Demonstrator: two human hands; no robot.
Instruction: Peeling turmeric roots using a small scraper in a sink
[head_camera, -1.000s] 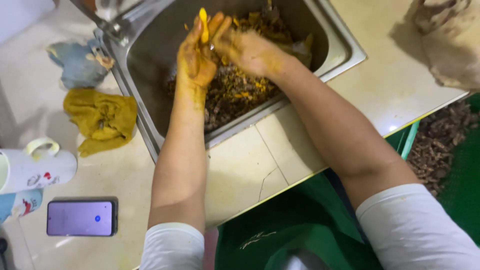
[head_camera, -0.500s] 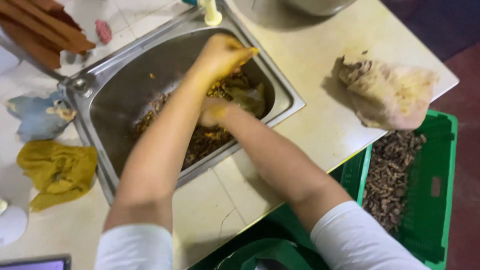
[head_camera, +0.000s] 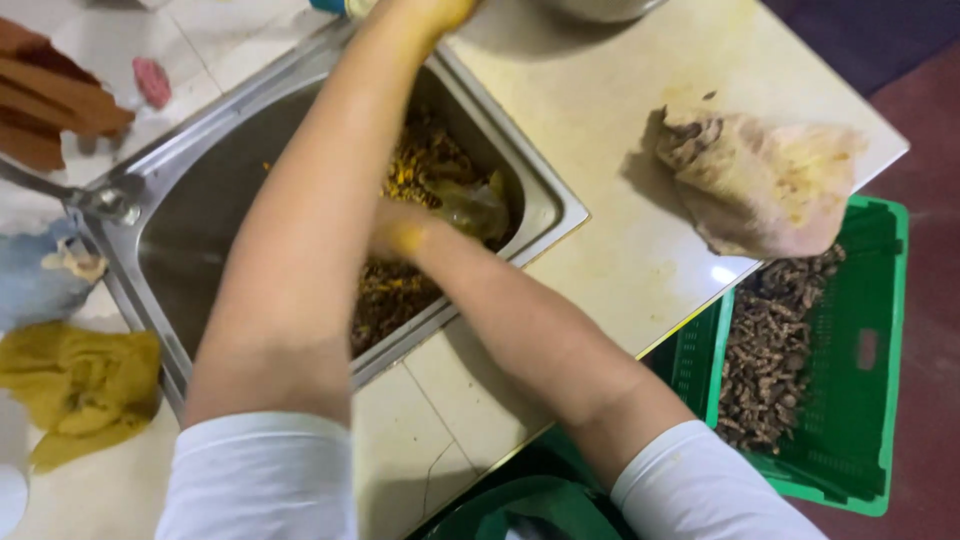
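Observation:
A steel sink (head_camera: 556, 214) holds a pile of yellow-brown roots and peelings (head_camera: 430, 160). My left hand (head_camera: 430, 12), stained yellow, reaches past the sink's far rim and is cut off by the top edge of the picture, so what it holds is hidden. My left forearm crosses over the sink. My right hand (head_camera: 400, 236), also stained yellow, is down in the sink on the roots, beside a crumpled clear plastic piece (head_camera: 472, 206). My left arm covers most of its fingers.
A lumpy pale sack (head_camera: 770, 180) lies on the counter at the right. Below the counter edge stands a green crate (head_camera: 870, 350) of dark roots (head_camera: 770, 340). Left of the sink are a tap (head_camera: 100, 200), a blue cloth (head_camera: 40, 285), a yellow cloth (head_camera: 80, 385) and brown wooden pieces (head_camera: 50, 100).
Both hands were together above the sink holding a yellow piece. My left hand has since stretched beyond the far rim, my right hand has dropped into the roots, and the view has swung right.

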